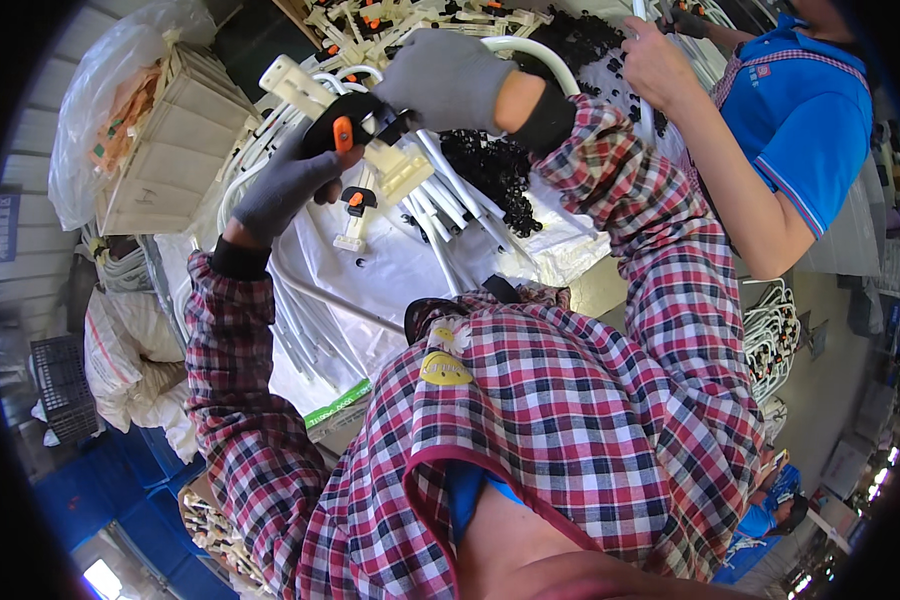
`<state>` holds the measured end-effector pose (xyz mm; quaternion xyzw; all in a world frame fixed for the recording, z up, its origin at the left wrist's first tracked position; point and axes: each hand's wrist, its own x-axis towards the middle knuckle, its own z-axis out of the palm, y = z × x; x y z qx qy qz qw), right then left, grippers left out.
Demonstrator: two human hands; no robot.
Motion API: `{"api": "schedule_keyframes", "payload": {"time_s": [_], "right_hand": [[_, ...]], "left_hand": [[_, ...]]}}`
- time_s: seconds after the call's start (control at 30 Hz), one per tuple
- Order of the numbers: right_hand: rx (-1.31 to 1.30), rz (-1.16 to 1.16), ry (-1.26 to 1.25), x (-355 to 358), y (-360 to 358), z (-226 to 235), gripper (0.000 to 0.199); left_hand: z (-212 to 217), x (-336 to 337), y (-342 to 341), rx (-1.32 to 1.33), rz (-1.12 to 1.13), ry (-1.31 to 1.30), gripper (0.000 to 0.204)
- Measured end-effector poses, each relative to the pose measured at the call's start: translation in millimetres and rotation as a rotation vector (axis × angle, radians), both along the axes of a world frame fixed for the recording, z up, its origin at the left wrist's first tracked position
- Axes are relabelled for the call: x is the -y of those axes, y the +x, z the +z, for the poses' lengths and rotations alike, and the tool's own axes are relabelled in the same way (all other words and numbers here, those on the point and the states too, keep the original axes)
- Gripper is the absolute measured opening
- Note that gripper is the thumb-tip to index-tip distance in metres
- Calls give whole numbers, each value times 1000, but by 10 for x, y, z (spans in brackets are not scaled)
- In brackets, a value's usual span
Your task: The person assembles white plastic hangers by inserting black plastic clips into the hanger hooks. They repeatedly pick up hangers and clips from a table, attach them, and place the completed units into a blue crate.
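Two grey knit-gloved hands work over a white-sheeted worktop (pixel 390 270). The left hand (pixel 285 185) has its grip clenched round a black clamp tool with an orange trigger (pixel 342 128); the right hand (pixel 445 75), at one o'clock from it, grasps smooth white tubing (pixel 530 55) joined to a cream plastic connector (pixel 395 165). The slick tubing could likely slip and scatter the glossy black clips (pixel 495 175) heaped at three o'clock. A co-worker's hand (pixel 655 65) works nearby.
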<state>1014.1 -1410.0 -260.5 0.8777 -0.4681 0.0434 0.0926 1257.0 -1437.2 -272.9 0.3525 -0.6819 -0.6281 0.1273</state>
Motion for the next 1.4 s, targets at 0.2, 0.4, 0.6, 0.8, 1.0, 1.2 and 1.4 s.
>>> {"api": "schedule_keyframes", "payload": {"time_s": [0.2, 0.4, 0.6, 0.8, 1.0, 1.2, 1.4], "right_hand": [[230, 110, -97, -100, -270, -178, 62], [332, 214, -236, -35, -237, -366, 75], [263, 62, 422, 222, -340, -58, 72], [329, 9, 858, 329, -422, 65, 59], [181, -16, 302, 170, -403, -142, 33], [234, 110, 85, -44, -471, -167, 14], [-71, 135, -38, -76, -219, 77, 29]], "left_hand": [[-54, 48, -71, 22, -38, 10, 35], [-99, 65, -117, -117, 28, 7, 49], [-188, -69, -244, -71, 101, -173, 48], [-220, -103, -385, 108, 90, -513, 39], [-180, 69, -280, 95, 22, -68, 41], [-20, 99, -105, 42, -168, 129, 42], [-107, 59, -47, -117, -180, 219, 67]]}}
